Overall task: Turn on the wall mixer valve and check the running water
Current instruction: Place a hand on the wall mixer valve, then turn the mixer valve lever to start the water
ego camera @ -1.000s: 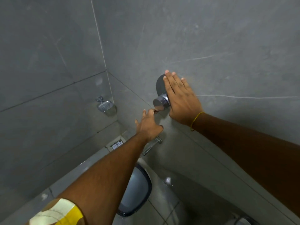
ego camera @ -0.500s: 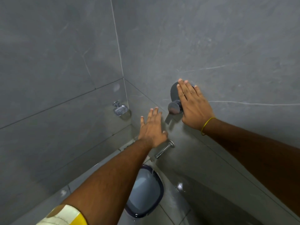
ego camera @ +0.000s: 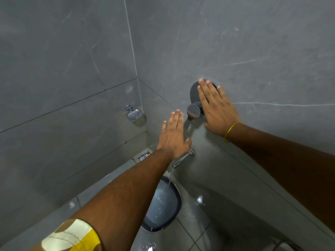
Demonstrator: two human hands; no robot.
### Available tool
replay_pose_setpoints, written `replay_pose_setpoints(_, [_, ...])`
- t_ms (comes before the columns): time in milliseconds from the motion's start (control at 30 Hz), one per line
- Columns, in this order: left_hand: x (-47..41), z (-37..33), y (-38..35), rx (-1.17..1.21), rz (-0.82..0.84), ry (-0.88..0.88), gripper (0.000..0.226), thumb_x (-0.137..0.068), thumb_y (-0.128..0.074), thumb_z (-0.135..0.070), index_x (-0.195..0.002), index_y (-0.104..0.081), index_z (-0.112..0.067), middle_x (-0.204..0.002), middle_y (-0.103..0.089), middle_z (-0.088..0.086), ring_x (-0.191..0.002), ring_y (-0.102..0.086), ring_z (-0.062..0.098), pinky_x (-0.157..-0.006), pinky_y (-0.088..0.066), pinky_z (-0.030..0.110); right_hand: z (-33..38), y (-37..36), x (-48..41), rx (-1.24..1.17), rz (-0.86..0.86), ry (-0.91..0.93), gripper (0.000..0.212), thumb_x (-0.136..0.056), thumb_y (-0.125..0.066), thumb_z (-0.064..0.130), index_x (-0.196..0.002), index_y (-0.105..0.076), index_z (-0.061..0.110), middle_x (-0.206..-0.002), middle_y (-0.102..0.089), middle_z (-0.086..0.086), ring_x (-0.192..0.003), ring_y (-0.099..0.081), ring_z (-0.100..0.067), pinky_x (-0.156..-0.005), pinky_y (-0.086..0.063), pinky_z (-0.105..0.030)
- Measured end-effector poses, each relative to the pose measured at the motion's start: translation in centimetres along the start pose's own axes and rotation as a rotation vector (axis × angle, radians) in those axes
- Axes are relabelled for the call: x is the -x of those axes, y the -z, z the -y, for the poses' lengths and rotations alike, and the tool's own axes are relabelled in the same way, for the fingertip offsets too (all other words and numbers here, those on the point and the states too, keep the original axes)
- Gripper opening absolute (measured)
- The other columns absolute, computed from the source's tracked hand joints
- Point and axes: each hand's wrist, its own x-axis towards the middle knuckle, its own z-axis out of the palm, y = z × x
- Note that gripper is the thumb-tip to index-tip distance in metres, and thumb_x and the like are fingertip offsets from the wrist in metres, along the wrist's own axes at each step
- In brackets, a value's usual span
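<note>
The wall mixer valve (ego camera: 194, 109) is a chrome knob on a dark round plate on the grey tiled wall. My right hand (ego camera: 216, 109) lies flat over the plate, fingers straight, touching the knob's right side. My left hand (ego camera: 173, 136) hovers open just left of and below the knob, fingers spread, holding nothing. Below it a chrome spout (ego camera: 182, 158) sticks out of the wall. A thin stream of water (ego camera: 170, 180) runs from the spout into a dark-rimmed bucket (ego camera: 178, 205) on the floor.
A chrome soap dish (ego camera: 133, 114) is fixed to the left wall near the corner. A floor drain grate (ego camera: 144, 157) sits in the corner. The floor tiles are wet and glossy. A dark hose or cable (ego camera: 286, 244) curls at the bottom right.
Water now runs from the spout into the bucket. My left hand has lifted slightly toward the knob with fingers straighter. The right hand stays flat on the valve plate.
</note>
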Motion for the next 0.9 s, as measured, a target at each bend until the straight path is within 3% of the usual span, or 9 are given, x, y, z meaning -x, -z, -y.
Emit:
replay_pose_setpoints(133, [-0.1, 0.2, 0.2, 0.004, -0.003, -0.017, 0.103, -0.093, -0.057, -0.047, -0.164, 0.009, -0.013, -0.175, 0.012, 0.010, -0.160, 0.013, 0.025, -0.124, 0.006, 0.046, -0.1, -0.1, 0.0, 0.014, 0.000, -0.002, 0.083, -0.090, -0.038, 0.019, -0.164, -0.009, -0.005, -0.175, -0.001, -0.023, -0.163, -0.003, -0.038, -0.130, -0.017, -0.056])
replay_pose_setpoints(267, [-0.1, 0.5, 0.4, -0.003, -0.006, -0.028, 0.102, -0.093, -0.056, -0.047, -0.164, 0.008, -0.012, -0.175, 0.011, 0.010, -0.160, 0.013, 0.025, -0.125, 0.004, 0.047, 0.0, 0.3, -0.3, 0.057, -0.003, 0.013, 0.072, -0.097, -0.026, 0.014, -0.164, -0.009, -0.006, -0.174, -0.002, -0.026, -0.162, -0.005, -0.040, -0.129, -0.018, -0.056])
replay_pose_setpoints(400, [0.0, 0.7, 0.4, -0.003, -0.015, -0.025, 0.101, -0.094, -0.057, -0.046, -0.164, 0.008, -0.013, -0.175, 0.011, 0.010, -0.159, 0.014, 0.024, -0.124, 0.007, 0.044, -0.2, 1.4, -0.7, 0.143, 0.022, 0.029, 0.066, -0.099, -0.015, 0.014, -0.161, -0.021, -0.007, -0.169, -0.024, -0.028, -0.158, -0.022, -0.042, -0.121, -0.032, -0.054])
replay_pose_setpoints(500, [0.2, 0.9, 0.4, -0.012, -0.011, -0.028, 0.101, -0.094, -0.057, -0.046, -0.164, 0.008, -0.013, -0.175, 0.011, 0.009, -0.159, 0.013, 0.024, -0.123, 0.008, 0.043, -0.6, 2.2, -1.6, 0.243, -0.067, 0.076, 0.051, -0.098, -0.021, 0.010, -0.136, -0.054, -0.002, -0.127, -0.060, -0.021, -0.124, -0.056, -0.038, -0.088, -0.045, -0.045])
replay_pose_setpoints(600, [0.4, 1.1, 0.5, -0.017, -0.005, -0.041, 0.100, -0.093, -0.057, -0.046, -0.164, 0.006, -0.013, -0.175, 0.009, 0.010, -0.160, 0.011, 0.024, -0.125, 0.006, 0.044, -1.6, 3.5, -2.7, 0.362, -0.088, 0.254, 0.025, -0.091, -0.042, 0.008, -0.092, -0.068, 0.010, -0.092, -0.065, -0.011, -0.092, -0.063, -0.032, -0.073, -0.046, -0.040])
replay_pose_setpoints(667, [0.4, 1.3, 0.7, -0.021, -0.003, -0.046, 0.100, -0.093, -0.057, -0.045, -0.164, 0.006, -0.013, -0.175, 0.008, 0.010, -0.160, 0.011, 0.024, -0.126, 0.004, 0.045, -2.4, 4.1, -3.3, 0.444, -0.073, 0.335, 0.021, -0.088, -0.048, 0.009, -0.082, -0.068, 0.013, -0.084, -0.065, -0.008, -0.084, -0.063, -0.030, -0.071, -0.046, -0.039])
replay_pose_setpoints(800, [0.5, 1.7, 1.1, -0.025, -0.016, -0.035, 0.099, -0.094, -0.056, -0.045, -0.164, 0.006, -0.013, -0.175, 0.008, 0.009, -0.160, 0.011, 0.023, -0.125, 0.005, 0.044, -3.2, 4.2, -4.0, 0.514, -0.093, 0.412, 0.013, -0.087, -0.059, 0.013, -0.081, -0.071, 0.014, -0.081, -0.067, -0.006, -0.084, -0.064, -0.029, -0.070, -0.046, -0.038])
replay_pose_setpoints(900, [0.6, 2.0, 1.3, -0.020, -0.025, -0.032, 0.099, -0.094, -0.056, -0.045, -0.164, 0.006, -0.013, -0.175, 0.009, 0.009, -0.160, 0.011, 0.023, -0.125, 0.006, 0.043, -3.4, 3.2, -4.4, 0.501, -0.169, 0.383, 0.025, -0.101, -0.046, 0.012, -0.109, -0.070, 0.008, -0.104, -0.071, -0.010, -0.107, -0.063, -0.032, -0.081, -0.045, -0.042])
